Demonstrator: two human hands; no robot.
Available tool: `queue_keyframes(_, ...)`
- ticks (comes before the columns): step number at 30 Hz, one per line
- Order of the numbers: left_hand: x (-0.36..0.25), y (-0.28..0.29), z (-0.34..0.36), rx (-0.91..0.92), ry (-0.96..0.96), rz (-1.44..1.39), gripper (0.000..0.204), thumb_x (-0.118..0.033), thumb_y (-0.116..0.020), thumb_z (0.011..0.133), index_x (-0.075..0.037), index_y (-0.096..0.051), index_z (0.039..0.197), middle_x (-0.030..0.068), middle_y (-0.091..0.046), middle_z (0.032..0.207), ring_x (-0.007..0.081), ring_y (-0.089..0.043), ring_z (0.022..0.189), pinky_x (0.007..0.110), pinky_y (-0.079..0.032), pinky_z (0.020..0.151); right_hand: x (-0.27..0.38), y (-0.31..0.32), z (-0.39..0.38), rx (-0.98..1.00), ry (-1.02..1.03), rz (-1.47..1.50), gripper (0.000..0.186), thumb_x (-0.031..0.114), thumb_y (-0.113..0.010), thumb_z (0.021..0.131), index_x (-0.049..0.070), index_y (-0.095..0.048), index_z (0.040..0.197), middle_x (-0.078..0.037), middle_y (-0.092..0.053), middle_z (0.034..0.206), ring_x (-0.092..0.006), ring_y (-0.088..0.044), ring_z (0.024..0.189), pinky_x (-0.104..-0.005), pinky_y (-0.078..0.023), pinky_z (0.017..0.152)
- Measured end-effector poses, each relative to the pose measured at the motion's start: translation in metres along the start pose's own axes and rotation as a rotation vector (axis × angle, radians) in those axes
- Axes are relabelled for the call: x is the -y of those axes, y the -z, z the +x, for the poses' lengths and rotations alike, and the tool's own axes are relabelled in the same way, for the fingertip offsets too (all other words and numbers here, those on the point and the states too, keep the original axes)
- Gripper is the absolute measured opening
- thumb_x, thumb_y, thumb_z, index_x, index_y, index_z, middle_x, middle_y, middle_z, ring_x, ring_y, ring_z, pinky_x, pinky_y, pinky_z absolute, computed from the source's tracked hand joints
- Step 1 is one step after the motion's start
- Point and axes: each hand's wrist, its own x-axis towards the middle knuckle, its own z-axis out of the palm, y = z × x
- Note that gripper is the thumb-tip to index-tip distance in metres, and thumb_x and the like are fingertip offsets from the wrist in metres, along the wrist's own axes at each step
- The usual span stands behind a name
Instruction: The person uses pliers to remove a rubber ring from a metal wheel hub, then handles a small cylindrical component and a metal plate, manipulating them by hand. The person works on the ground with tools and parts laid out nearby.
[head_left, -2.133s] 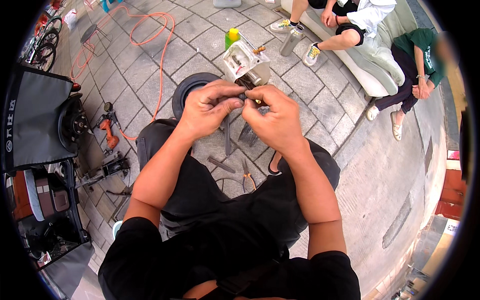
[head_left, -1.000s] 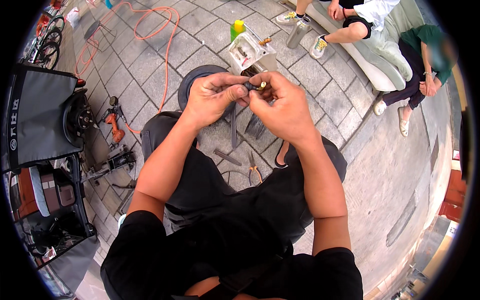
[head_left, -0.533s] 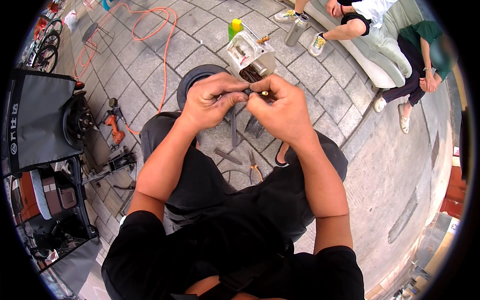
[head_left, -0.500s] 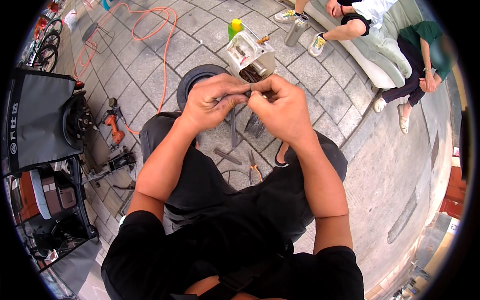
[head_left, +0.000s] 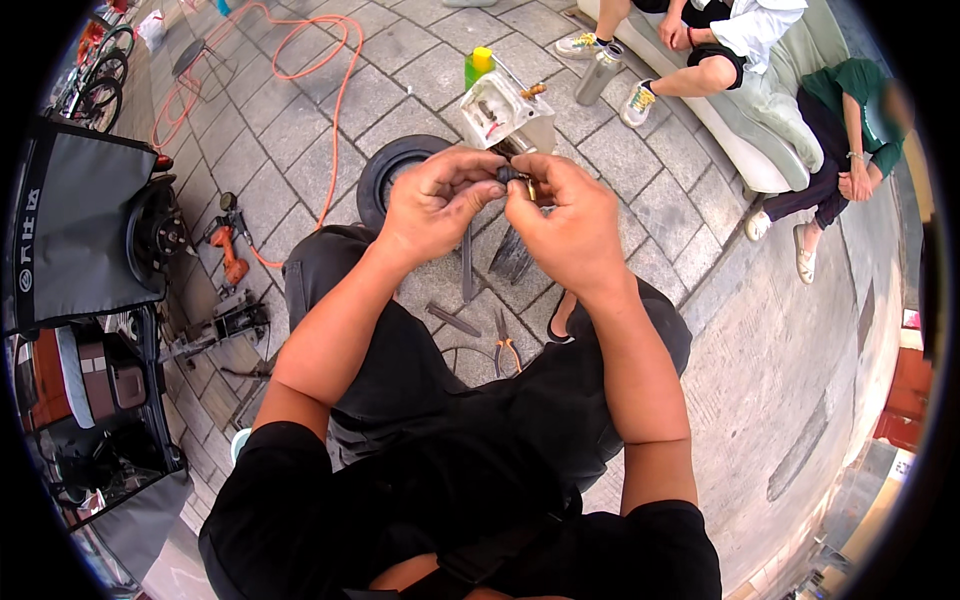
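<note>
Up in front of my knees, both hands meet at a small black part with a brass-coloured stem (head_left: 512,175). My left hand (head_left: 432,208) pinches the left side of it between thumb and fingers. My right hand (head_left: 572,218) grips the other side, with the brass-coloured piece showing beside its fingers. Behind my left hand lies a black tyre (head_left: 374,186), partly covered. Below the hands are a long metal bar (head_left: 467,268), a dark ridged piece (head_left: 511,258), a short flat bar (head_left: 453,319) and orange-handled pliers (head_left: 508,346) on the paving.
Beyond my hands stands a cut-open white container (head_left: 542,128) of small parts, near a green bottle with yellow cap (head_left: 480,66) and a metal flask (head_left: 599,75). Two people sit on a pale sofa (head_left: 745,140). An orange hose (head_left: 335,130) and orange power tool (head_left: 230,262) lie left, near a vehicle.
My hands have parted slightly, and the black part with its brass-coloured stem now shows between them. Both hands still hold on. The view has shifted a little.
</note>
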Motion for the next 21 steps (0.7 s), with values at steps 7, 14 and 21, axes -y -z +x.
queue_keyframes(7,-0.006,0.001,-0.003,-0.003,0.185,-0.157,0.029,0.006,-0.071,0.097,0.007,-0.066,0.126,0.0109,-0.071,0.114,0.0151,-0.069,0.106,0.027,-0.057,0.093,-0.002,-0.002,0.000,-0.020,0.067,-0.021,0.024,0.006,-0.073,0.088,-0.003,-0.072,0.109,-0.017,-0.075,0.099,-0.0241,-0.075,0.081,-0.0344,-0.060,0.073)
queue_keyframes(14,-0.001,0.010,0.001,0.059,-0.097,0.112,0.026,0.004,-0.075,0.094,0.004,-0.071,0.120,0.0149,-0.073,0.116,0.0187,-0.070,0.106,0.030,-0.059,0.089,-0.005,-0.002,-0.002,-0.005,0.120,-0.031,0.023,0.006,-0.072,0.088,-0.003,-0.072,0.109,-0.014,-0.075,0.093,-0.0218,-0.074,0.078,-0.0334,-0.058,0.070)
queue_keyframes(21,-0.017,0.003,0.005,0.086,-0.245,0.278,0.028,0.004,-0.072,0.096,0.006,-0.069,0.123,0.0175,-0.073,0.117,0.0221,-0.073,0.104,0.034,-0.060,0.089,-0.006,0.004,0.006,0.078,-0.410,0.498,0.026,0.012,-0.067,0.096,-0.010,-0.071,0.109,-0.007,-0.072,0.089,-0.0129,-0.071,0.074,-0.0272,-0.058,0.068)
